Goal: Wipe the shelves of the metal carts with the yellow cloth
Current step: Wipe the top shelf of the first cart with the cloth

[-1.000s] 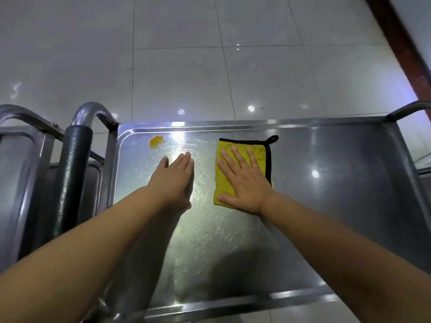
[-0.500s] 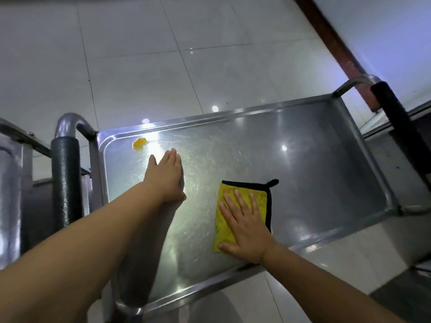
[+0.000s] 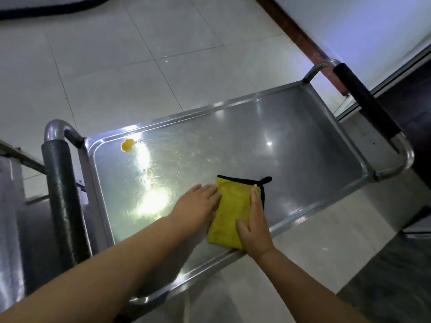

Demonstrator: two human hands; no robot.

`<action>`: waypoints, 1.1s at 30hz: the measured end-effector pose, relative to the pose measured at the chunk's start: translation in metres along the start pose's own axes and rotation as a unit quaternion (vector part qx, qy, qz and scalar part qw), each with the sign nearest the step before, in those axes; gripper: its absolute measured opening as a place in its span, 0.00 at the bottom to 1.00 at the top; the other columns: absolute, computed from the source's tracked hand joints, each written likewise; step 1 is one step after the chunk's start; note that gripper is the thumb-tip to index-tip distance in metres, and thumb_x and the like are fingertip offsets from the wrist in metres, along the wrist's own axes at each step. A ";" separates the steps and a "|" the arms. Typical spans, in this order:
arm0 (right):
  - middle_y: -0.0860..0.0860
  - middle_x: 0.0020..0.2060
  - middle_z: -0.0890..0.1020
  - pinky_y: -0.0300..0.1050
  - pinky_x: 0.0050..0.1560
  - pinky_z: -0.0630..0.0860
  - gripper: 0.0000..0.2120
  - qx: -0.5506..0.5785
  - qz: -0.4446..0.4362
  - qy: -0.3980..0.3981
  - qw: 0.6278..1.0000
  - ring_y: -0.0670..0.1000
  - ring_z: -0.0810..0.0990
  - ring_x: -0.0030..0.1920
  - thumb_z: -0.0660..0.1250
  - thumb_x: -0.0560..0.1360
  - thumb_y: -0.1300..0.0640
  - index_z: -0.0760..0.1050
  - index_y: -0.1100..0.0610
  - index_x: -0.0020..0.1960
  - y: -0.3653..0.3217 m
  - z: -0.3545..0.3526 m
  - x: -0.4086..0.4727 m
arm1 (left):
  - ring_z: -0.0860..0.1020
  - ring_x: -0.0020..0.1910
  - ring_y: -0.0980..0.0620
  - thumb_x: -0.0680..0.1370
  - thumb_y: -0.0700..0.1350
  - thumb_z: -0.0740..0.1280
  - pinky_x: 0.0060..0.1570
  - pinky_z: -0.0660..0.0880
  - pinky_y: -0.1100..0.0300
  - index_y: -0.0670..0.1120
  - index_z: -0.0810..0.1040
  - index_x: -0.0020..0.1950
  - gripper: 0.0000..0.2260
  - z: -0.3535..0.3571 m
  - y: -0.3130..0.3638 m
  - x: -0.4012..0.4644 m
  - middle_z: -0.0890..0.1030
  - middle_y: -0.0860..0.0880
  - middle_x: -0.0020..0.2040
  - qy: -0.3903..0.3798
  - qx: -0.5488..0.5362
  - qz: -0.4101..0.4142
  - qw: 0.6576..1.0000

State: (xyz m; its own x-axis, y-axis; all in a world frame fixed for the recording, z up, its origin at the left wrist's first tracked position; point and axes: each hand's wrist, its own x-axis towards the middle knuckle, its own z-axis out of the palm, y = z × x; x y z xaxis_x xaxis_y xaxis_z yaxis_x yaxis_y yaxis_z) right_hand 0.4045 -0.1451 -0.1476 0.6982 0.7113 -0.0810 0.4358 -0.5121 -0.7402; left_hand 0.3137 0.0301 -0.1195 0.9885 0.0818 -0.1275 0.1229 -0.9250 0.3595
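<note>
A yellow cloth [image 3: 229,213] with black edging lies flat on the top shelf of a metal cart [image 3: 291,145], close to the near rim. My right hand [image 3: 254,227] rests on the cloth's right side, fingers together and pointing away. My left hand [image 3: 196,207] lies flat on the shelf, its fingertips touching the cloth's left edge. A small yellow blob [image 3: 127,145] sits in the shelf's far left corner.
The cart has a black-padded handle at the left end [image 3: 63,194] and another at the right end [image 3: 366,101]. A second metal cart [image 3: 11,206] stands at the left. White tiled floor [image 3: 140,66] lies beyond, with a wall and dark skirting at the right.
My left hand slid right across the shelf to the cloth's left edge. My right hand shifted onto the cloth's right side. The view swung further left and down.
</note>
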 end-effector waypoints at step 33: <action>0.58 0.76 0.56 0.58 0.71 0.36 0.40 -0.374 0.023 -0.082 0.924 0.58 0.49 0.75 0.52 0.73 0.36 0.49 0.56 0.78 -0.024 0.037 -0.012 | 0.50 0.76 0.45 0.77 0.45 0.62 0.70 0.48 0.42 0.44 0.73 0.68 0.19 -0.110 -0.127 -0.130 0.68 0.46 0.72 0.111 0.128 -0.382 0.909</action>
State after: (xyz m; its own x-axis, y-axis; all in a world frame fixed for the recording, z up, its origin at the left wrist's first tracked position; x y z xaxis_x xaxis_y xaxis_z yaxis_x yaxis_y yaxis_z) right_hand 0.3643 -0.1232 -0.1533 0.6570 0.7129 -0.2451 0.7214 -0.6890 -0.0705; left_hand 0.1789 0.1781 -0.0470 0.6203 0.7827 -0.0505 0.7841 -0.6205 0.0145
